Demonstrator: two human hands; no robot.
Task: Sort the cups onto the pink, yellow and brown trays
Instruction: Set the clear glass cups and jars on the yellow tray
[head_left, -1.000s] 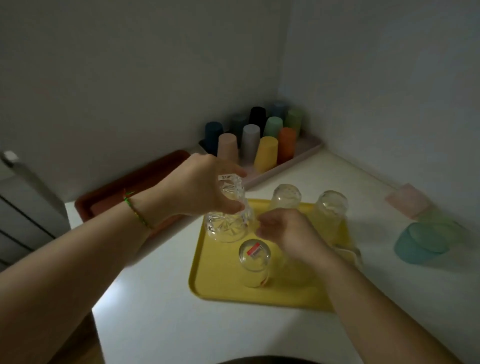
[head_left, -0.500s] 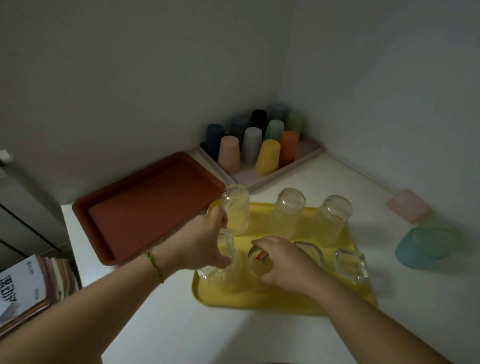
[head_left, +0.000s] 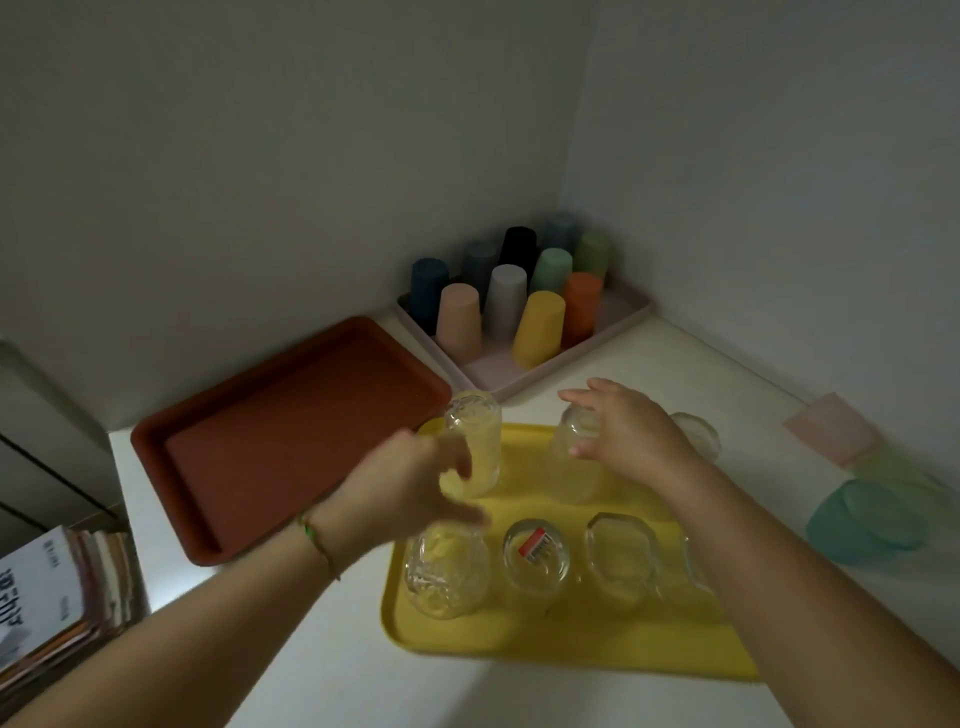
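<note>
1. Yellow rectangular plastic tray (head_left: 519, 649) is carrying clear glass cups upside down. The faceted cut-glass tumbler (head_left: 447, 577) is now standing free at its front-left corner, no longer gripped as it was half a second ago.
2. The left hand (head_left: 405, 493), blurred, is reaching beside the tall smooth glass (head_left: 475, 441) at back-left with thumb and fingers parted; contact cannot be told.
3. The right hand (head_left: 628, 431), having left the round red-stickered glass (head_left: 537, 556), is arching spread fingers over the middle tall glass (head_left: 574, 478); grip cannot be told.
4. The smooth brown tray (head_left: 291, 447) is lying to the left, and the pink tray (head_left: 613, 322) behind is holding matte coloured cups (head_left: 537, 327).
</note>
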